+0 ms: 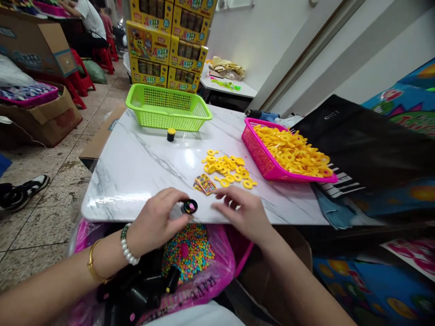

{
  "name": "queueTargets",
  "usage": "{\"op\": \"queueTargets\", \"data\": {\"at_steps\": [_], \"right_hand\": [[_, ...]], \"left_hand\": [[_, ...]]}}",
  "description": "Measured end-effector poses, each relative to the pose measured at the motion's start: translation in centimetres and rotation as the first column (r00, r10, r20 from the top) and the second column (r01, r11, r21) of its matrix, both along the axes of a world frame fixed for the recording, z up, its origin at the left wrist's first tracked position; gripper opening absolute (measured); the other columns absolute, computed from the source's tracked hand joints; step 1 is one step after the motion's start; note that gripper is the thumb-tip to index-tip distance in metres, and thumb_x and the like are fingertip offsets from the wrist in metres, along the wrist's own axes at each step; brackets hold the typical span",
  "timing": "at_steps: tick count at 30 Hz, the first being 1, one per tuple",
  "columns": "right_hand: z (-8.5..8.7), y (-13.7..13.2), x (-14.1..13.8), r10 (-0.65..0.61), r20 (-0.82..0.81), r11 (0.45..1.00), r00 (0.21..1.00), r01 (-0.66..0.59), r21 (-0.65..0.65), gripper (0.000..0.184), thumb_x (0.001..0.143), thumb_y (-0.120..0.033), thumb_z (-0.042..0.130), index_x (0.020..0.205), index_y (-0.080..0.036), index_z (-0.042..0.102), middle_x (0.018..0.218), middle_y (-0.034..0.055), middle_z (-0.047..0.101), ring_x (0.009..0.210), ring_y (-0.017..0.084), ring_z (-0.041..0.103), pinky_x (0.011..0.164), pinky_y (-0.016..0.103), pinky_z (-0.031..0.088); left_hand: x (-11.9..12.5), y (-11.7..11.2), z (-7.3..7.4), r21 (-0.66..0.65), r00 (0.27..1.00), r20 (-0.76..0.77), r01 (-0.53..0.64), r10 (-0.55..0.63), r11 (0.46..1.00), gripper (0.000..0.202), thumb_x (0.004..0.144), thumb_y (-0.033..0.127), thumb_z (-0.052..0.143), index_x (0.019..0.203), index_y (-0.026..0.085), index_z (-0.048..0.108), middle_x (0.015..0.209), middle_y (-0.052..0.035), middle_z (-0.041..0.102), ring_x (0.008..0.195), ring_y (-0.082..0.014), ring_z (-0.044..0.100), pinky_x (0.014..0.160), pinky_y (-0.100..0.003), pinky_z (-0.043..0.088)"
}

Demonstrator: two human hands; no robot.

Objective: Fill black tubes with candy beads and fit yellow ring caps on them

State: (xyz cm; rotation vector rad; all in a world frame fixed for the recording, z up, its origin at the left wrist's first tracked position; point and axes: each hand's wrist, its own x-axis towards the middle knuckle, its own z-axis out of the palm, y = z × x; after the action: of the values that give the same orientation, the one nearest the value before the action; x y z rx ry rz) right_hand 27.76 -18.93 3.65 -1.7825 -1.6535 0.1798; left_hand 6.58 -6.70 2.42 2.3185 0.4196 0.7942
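Note:
My left hand (157, 221) pinches a small black tube (189, 207) at the table's near edge; colourful beads show in its open top. My right hand (242, 210) hovers just right of it, fingers spread and empty, pointing toward a small stack of printed cards (205, 184). Beyond the cards lies a loose pile of yellow plastic rings (227, 168) on the marble table (142, 167). Below the table edge, on my lap, a pink bag holds multicoloured beads (189, 251) and several black tubes (142, 290).
A pink basket (261, 154) full of yellow rings sits at the right. A green basket (168, 108) stands at the far edge, with a black yellow-capped tube (171, 134) in front of it. Yellow cartons (168, 43) are stacked behind. A black bag (367, 145) lies right.

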Motion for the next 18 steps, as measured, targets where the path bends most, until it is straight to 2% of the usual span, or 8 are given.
{"op": "queueTargets", "data": {"at_steps": [3, 6, 9, 12, 14, 18], "right_hand": [[-0.6, 1.7, 4.2, -0.245, 0.050, 0.969, 0.968, 0.245, 0.024, 0.022, 0.087, -0.038, 0.064, 0.085, -0.018, 0.072, 0.071, 0.0036, 0.069, 0.058, 0.014, 0.058, 0.059, 0.027, 0.048], [-1.1, 2.6, 7.4, -0.347, 0.128, 0.937, 0.929, 0.348, 0.014, 0.026, 0.086, -0.041, 0.062, 0.085, -0.017, 0.074, 0.076, 0.0061, 0.070, 0.061, 0.016, 0.059, 0.062, 0.029, 0.048], [-1.6, 2.7, 8.6, -0.297, 0.205, 0.946, 0.933, 0.317, -0.071, 0.030, 0.084, -0.041, 0.065, 0.097, -0.016, 0.076, 0.083, 0.0068, 0.069, 0.066, 0.017, 0.061, 0.066, 0.030, 0.048], [-2.1, 2.6, 8.1, -0.218, 0.287, 0.949, 0.933, 0.271, -0.160, 0.032, 0.083, -0.043, 0.069, 0.102, -0.018, 0.077, 0.091, 0.0070, 0.068, 0.070, 0.017, 0.061, 0.070, 0.032, 0.048], [-2.3, 2.8, 7.6, -0.186, 0.342, 0.946, 0.921, 0.262, -0.191, 0.028, 0.083, -0.042, 0.071, 0.098, -0.019, 0.077, 0.092, 0.0070, 0.068, 0.074, 0.018, 0.062, 0.072, 0.032, 0.048], [-1.8, 3.4, 8.0, -0.126, 0.453, 0.935, 0.883, 0.259, -0.244, 0.019, 0.084, -0.034, 0.065, 0.078, -0.019, 0.075, 0.081, 0.0067, 0.067, 0.076, 0.021, 0.063, 0.070, 0.032, 0.047]], "left_hand": [[0.6, 1.8, -1.9, 0.106, 0.994, -0.008, -0.109, 0.111, 0.988, 0.014, 0.086, 0.023, 0.065, 0.099, 0.018, 0.063, 0.094, -0.0063, 0.070, 0.089, -0.0217, 0.064, 0.081, -0.040, 0.053], [0.7, 2.6, -3.0, 0.118, 0.990, -0.039, -0.131, 0.136, 0.984, 0.017, 0.084, 0.024, 0.067, 0.099, 0.018, 0.063, 0.092, -0.0061, 0.070, 0.087, -0.0220, 0.064, 0.078, -0.040, 0.053], [0.7, 2.5, -3.1, 0.088, 0.989, -0.050, -0.135, 0.139, 0.987, 0.026, 0.083, 0.026, 0.071, 0.106, 0.017, 0.063, 0.097, -0.0071, 0.071, 0.091, -0.0226, 0.064, 0.081, -0.040, 0.053], [0.7, 2.3, -2.9, 0.067, 0.990, -0.072, -0.116, 0.120, 0.991, 0.032, 0.081, 0.032, 0.076, 0.108, 0.019, 0.064, 0.098, -0.0064, 0.071, 0.093, -0.0234, 0.062, 0.083, -0.041, 0.051], [0.7, 2.3, -2.7, 0.058, 0.989, -0.102, -0.100, 0.105, 0.993, 0.028, 0.081, 0.034, 0.077, 0.102, 0.020, 0.067, 0.096, -0.0055, 0.070, 0.093, -0.0237, 0.061, 0.084, -0.042, 0.049], [0.5, 2.4, -2.6, 0.037, 0.990, -0.110, -0.084, 0.088, 0.996, 0.025, 0.081, 0.033, 0.077, 0.099, 0.018, 0.068, 0.094, -0.0052, 0.070, 0.092, -0.0235, 0.061, 0.084, -0.040, 0.048]]}}
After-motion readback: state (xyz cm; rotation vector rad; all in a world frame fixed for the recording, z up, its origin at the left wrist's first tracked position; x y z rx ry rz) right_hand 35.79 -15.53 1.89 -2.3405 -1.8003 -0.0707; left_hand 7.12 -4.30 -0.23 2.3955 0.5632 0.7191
